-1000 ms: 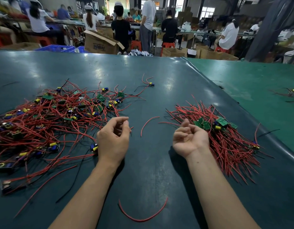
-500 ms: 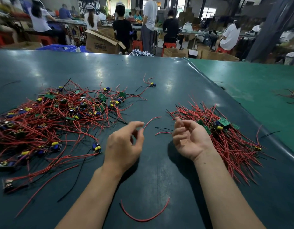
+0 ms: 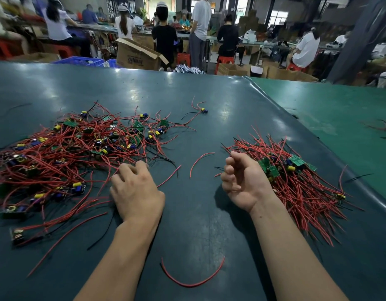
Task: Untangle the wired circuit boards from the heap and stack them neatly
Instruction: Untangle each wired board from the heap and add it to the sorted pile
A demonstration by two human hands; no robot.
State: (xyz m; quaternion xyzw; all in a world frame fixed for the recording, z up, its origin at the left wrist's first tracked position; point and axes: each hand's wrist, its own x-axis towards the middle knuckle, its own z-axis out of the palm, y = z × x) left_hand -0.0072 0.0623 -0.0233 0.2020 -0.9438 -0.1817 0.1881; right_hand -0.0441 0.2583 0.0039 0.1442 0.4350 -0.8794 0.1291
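Our left hand [image 3: 136, 192] lies palm down, fingers spread onto the near edge of the tangled heap [image 3: 75, 153]; our right hand [image 3: 242, 181] rests loosely curled, holding nothing, just beside the stack [image 3: 296, 181] on the bench [image 3: 198, 224]

Only one piece of print showed: a dark word on the side of the open cardboard box [image 3: 137, 57] behind the tabletop [image 3: 209, 101], upside down and too blurred to make out. The small green boards [image 3: 297, 160] bore markings too fine to read.
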